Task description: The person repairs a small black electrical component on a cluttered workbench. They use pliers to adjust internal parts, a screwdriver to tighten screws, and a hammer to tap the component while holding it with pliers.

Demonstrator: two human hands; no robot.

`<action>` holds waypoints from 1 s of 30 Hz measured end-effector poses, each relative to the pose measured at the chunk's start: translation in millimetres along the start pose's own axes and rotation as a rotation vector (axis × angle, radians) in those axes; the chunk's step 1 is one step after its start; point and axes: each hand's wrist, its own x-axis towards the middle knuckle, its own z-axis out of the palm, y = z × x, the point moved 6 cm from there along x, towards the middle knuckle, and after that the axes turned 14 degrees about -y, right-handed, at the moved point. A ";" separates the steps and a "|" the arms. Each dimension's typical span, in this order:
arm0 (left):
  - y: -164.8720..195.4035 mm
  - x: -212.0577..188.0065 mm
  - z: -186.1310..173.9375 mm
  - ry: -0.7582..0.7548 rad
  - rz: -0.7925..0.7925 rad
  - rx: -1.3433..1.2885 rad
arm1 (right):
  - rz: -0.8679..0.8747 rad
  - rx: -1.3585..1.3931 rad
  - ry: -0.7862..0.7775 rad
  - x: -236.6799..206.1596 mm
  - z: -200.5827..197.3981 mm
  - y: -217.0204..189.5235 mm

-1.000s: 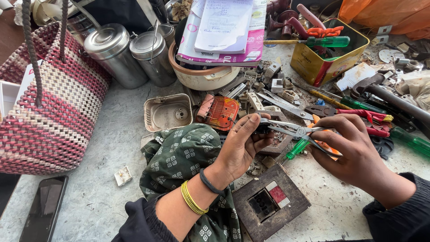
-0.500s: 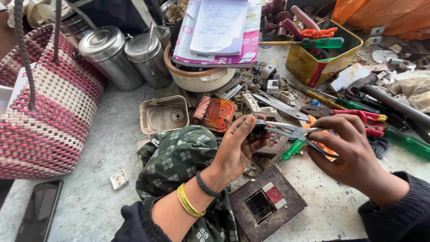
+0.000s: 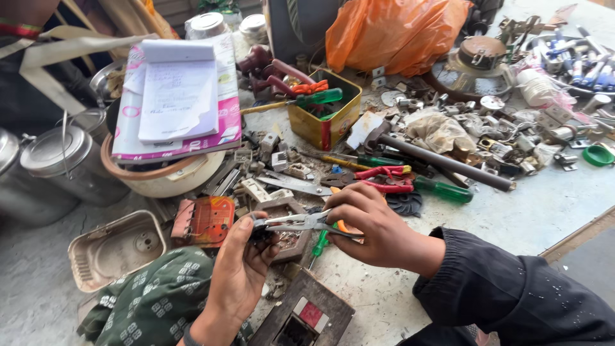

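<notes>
My left hand (image 3: 240, 266) pinches a small dark part (image 3: 261, 232) between thumb and fingers, low in the middle of the view. My right hand (image 3: 375, 224) is closed round the orange handles of a pair of long-nose pliers (image 3: 301, 222). The metal jaws of the pliers point left and meet the dark part at my left fingertips. A green-handled screwdriver (image 3: 319, 245) lies on the grey worktop just under the pliers. A dark square switch plate with a red button (image 3: 307, 316) lies under my left wrist.
A green patterned cloth (image 3: 154, 301) and a beige plastic housing (image 3: 115, 247) lie at the left. A yellow tin of tools (image 3: 323, 115), a hammer (image 3: 435, 157), red-handled pliers (image 3: 384, 179), a book stack on a bowl (image 3: 176, 112) and several loose parts crowd the back.
The view has swung right and closer; the striped basket at the left has left the view. Both hands hold the same grip on the pliers and the small part.
</notes>
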 end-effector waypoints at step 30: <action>-9.5 -8.6 11.0 -0.094 0.054 0.198 | 0.041 -0.232 -0.044 1.5 1.5 -12.8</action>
